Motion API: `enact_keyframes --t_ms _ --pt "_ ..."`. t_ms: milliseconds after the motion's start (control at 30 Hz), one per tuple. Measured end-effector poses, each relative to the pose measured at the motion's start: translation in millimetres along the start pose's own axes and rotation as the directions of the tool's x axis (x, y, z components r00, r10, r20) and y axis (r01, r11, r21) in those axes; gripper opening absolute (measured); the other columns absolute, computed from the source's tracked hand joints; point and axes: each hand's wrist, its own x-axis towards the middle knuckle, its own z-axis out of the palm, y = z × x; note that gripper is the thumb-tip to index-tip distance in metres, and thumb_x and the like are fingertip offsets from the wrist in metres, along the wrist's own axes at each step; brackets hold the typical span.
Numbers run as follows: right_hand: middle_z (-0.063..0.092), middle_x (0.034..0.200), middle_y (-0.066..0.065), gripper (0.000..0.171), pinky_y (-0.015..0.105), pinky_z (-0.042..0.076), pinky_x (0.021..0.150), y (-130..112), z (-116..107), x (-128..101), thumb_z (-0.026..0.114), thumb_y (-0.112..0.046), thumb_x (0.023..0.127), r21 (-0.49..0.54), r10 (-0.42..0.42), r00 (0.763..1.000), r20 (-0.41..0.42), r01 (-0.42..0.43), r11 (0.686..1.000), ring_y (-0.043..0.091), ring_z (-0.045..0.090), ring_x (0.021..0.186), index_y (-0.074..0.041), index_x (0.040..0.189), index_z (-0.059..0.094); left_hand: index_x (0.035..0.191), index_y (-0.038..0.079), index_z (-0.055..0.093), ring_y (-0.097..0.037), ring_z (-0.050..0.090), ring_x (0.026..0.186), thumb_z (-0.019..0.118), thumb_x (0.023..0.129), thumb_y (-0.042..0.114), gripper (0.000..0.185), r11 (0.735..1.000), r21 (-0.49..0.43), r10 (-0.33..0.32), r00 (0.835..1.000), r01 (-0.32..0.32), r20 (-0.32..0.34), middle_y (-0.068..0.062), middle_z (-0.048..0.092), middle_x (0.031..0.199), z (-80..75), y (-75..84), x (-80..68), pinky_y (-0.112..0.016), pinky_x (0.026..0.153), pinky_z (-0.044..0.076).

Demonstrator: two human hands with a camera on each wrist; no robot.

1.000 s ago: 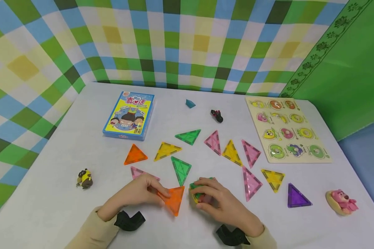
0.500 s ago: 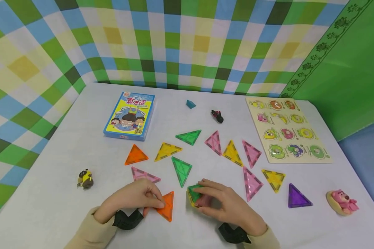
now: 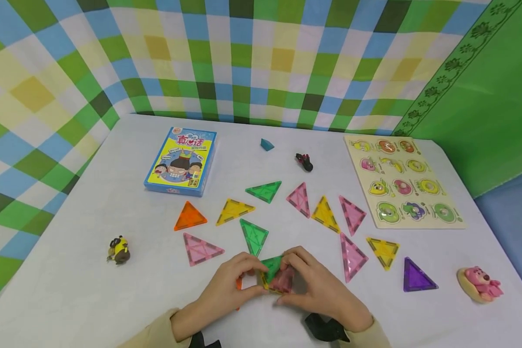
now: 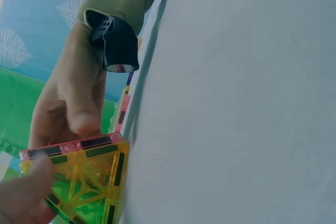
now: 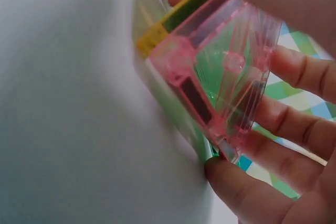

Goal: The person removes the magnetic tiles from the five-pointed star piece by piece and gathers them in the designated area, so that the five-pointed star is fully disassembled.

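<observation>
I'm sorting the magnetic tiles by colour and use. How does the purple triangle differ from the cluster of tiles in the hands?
The purple triangle is one tile of a single colour; the cluster of tiles joins green, pink and yellow pieces. The purple triangle lies flat and untouched near the pink bear toy; the cluster stands up off the table, held by the left hand and right hand. Both are translucent framed triangles.

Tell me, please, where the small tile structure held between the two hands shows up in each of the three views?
Head: tile structure low centre, between left hand and right hand.
Left wrist: lower left, yellow-green face under a pink edge.
Right wrist: upper centre-right, pink face foremost.
Shared landmark: the white table.
</observation>
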Motion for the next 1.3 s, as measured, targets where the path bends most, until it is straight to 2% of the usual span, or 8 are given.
enact_keyframes --t_ms 167,300,533,700,867,1067,1167,1300 --pt "0.043 0.109 -0.007 0.046 0.029 0.046 0.077 -0.2 -2.4 0.4 0.079 -0.029 0.069 -0.062 -0.032 0.999 -0.008 0.031 0.998 0.008 0.045 0.095 -0.02 0.103 0.05 0.098 0.016 0.063 -0.012 0.048 0.075 0.075 0.072 0.034 0.033 0.999 0.028 0.042 0.997 -0.04 -0.064 0.009 0.055 0.092 4.5 -2.4 0.4 -0.022 0.063 0.042" --pt "0.044 0.106 -0.007 0.045 0.03 0.046 0.075 -0.9 -2.6 0.8 0.08 -0.026 0.068 -0.062 -0.039 0.999 -0.03 0.037 0.997 0.009 0.046 0.093 -0.021 0.102 0.051 0.096 0.017 0.064 -0.011 0.049 0.075 0.076 0.073 0.032 0.03 0.998 0.037 0.056 0.993 -0.052 -0.104 0.01 0.055 0.092 7.8 -4.0 0.1 -0.023 0.064 0.043" --pt "0.045 0.106 -0.008 0.037 0.03 0.044 0.078 -0.1 -4.5 1.7 0.076 -0.029 0.073 0.033 -0.008 1.0 0.001 0.008 0.999 0.009 0.046 0.095 -0.024 0.102 0.052 0.094 0.015 0.066 -0.008 0.055 0.083 0.076 0.072 0.017 0.024 0.998 0.014 0.066 0.987 -0.065 -0.148 0.009 0.058 0.095 10.2 -2.9 -2.7 -0.025 0.071 0.047" --pt "0.05 0.105 -0.007 0.036 0.03 0.044 0.079 6.3 -8.6 2.6 0.075 -0.025 0.075 0.148 -0.037 0.999 0.012 0.035 0.988 0.01 0.047 0.093 -0.023 0.103 0.053 0.094 0.01 0.07 -0.008 0.057 0.086 0.073 0.072 0.007 0.023 0.998 -0.021 0.053 0.983 -0.057 -0.174 0.008 0.061 0.095 8.7 -1.6 -4.9 -0.026 0.072 0.048" --pt "0.053 0.107 -0.008 0.035 0.031 0.043 0.081 9.7 -13.2 0.9 0.072 -0.022 0.077 0.24 -0.026 0.998 0.048 0.013 0.971 0.01 0.05 0.095 -0.025 0.107 0.054 0.096 0.009 0.071 -0.009 0.059 0.088 0.072 0.073 0.006 0.023 0.998 -0.033 0.05 0.984 -0.056 -0.17 0.007 0.063 0.096 7.0 -1.9 -5.5 -0.027 0.077 0.048" --pt "0.055 0.108 -0.004 0.033 0.033 0.043 0.083 8.8 -16.9 -2.0 0.07 -0.016 0.08 0.281 -0.02 0.997 0.076 -0.002 0.96 0.013 0.051 0.097 -0.02 0.109 0.056 0.097 0.008 0.071 -0.009 0.06 0.085 0.071 0.075 0.007 0.022 0.996 -0.05 0.07 0.988 -0.077 -0.136 0.004 0.065 0.091 3.7 -0.7 -4.7 -0.027 0.074 0.048" --pt "0.057 0.104 0.0 0.028 0.031 0.044 0.078 -0.6 -21.5 0.7 0.067 -0.009 0.081 0.314 -0.022 0.996 0.087 -0.006 0.949 0.015 0.052 0.092 -0.015 0.107 0.059 0.097 0.008 0.07 -0.009 0.059 0.084 0.072 0.075 0.01 0.022 0.998 -0.048 0.045 0.994 -0.051 -0.103 0.005 0.065 0.091 2.3 0.4 -4.2 -0.027 0.075 0.048" --pt "0.059 0.1 0.0 0.025 0.029 0.045 0.073 -2.0 -18.7 1.3 0.063 -0.006 0.083 0.341 -0.017 0.995 0.098 -0.017 0.94 0.014 0.053 0.086 -0.015 0.106 0.06 0.098 0.011 0.069 -0.009 0.059 0.084 0.073 0.074 0.013 0.024 0.999 -0.036 0.029 0.996 -0.032 -0.087 0.007 0.064 0.091 3.4 0.0 -4.7 -0.026 0.075 0.047"
